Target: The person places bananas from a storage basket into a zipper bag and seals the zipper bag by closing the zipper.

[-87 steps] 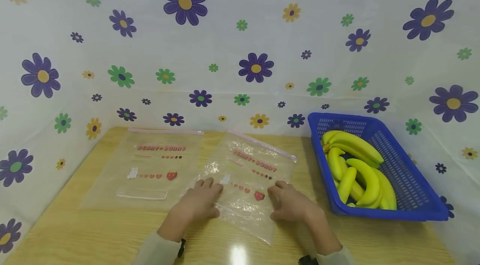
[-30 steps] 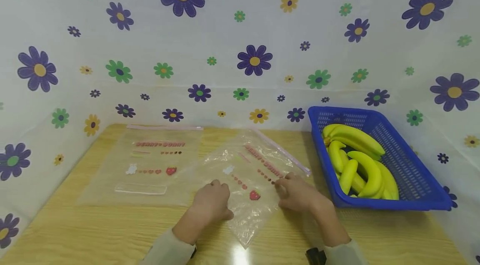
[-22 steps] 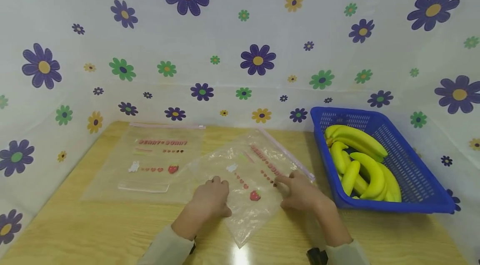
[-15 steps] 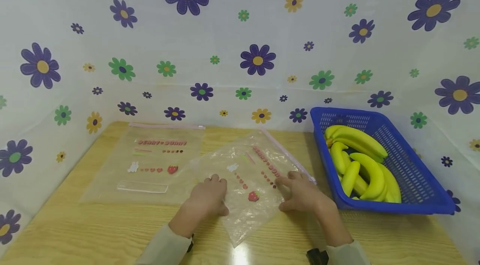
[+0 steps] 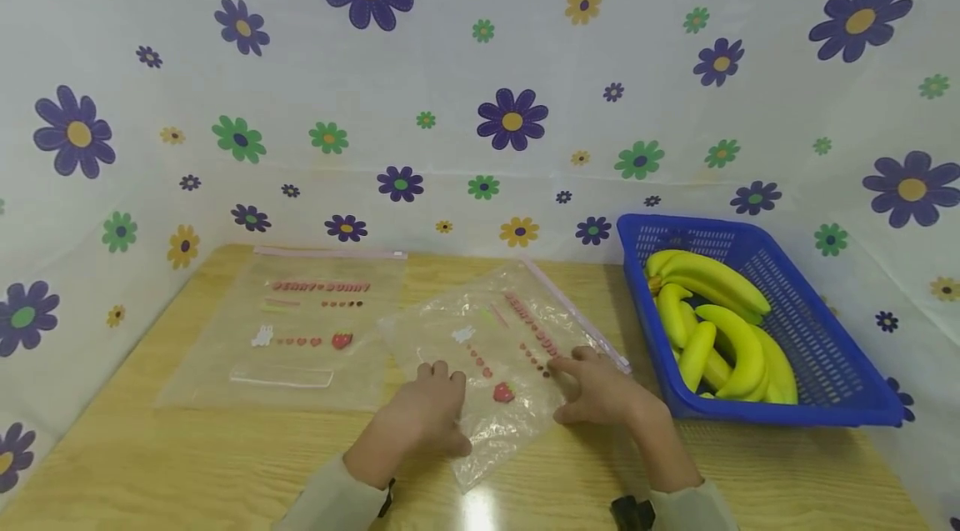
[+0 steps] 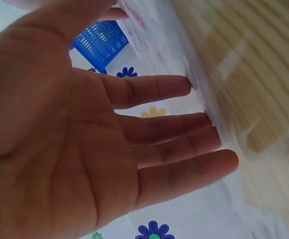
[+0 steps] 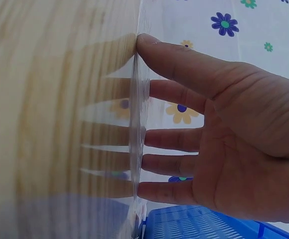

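1. Fingertips of both hands rest on the clear zip bag (image 5: pixel 498 352), which lies crumpled and turned at an angle in the lower middle of the head view. The left hand (image 5: pixel 426 416) has straight, slightly spread fingers touching the bag's lower left part; the wrist view shows that hand (image 6: pixel 84 149) flat, palm facing the plastic, gripping nothing.
2. The right hand (image 5: pixel 600 393) sits at the bag's right edge, just below the pink zip strip (image 5: pixel 573 314). Its fingers (image 7: pixel 184 139) are straight and spread, tips pressing the film onto the table (image 5: pixel 225 464), pinching nothing.
3. Slipping is the likeliest trouble: the film is thin and smooth on a glossy wooden top, and bare fingertip pressure may let it skate away or bunch up further.
4. Uneven pressure between the two hands could swing the bag round more, so the zip edge ends up pointing away from the blue basket (image 5: pixel 825 364) at centre right.
5. The basket stands close to the right hand; a sweeping wrist could knock its near wall and jostle the bananas (image 5: pixel 720 339).
6. A second bag (image 5: pixel 292 331) lies flat at centre left, and its right edge seems to touch or overlap the crumpled one. Dragging one might pull the other along.
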`<state>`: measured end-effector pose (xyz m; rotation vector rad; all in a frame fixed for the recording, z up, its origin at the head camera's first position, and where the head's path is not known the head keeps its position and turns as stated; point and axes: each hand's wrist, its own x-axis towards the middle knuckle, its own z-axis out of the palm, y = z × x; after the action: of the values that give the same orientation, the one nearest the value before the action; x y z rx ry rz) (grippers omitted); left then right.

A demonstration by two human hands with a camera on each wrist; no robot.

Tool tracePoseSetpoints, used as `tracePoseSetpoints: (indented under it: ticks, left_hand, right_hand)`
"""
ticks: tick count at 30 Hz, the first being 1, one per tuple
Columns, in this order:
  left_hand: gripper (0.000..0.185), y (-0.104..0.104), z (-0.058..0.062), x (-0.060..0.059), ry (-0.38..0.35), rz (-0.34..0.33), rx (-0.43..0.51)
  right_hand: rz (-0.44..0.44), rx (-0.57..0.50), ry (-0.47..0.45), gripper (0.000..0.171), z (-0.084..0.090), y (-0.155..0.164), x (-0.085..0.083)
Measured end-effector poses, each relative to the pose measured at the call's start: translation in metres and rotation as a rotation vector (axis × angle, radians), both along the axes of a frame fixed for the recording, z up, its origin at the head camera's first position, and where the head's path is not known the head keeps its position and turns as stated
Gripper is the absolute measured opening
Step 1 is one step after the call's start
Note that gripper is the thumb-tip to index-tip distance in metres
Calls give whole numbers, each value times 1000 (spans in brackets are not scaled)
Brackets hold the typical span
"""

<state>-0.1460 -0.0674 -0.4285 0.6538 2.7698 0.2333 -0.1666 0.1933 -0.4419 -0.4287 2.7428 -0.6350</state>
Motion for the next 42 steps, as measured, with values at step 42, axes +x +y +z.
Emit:
tracePoseSetpoints:
  ticks: [42]
  left_hand:
    - [35,8,-2,3,-65,-86,41]
  right_hand:
    - [13,28,42,52,2,0,4]
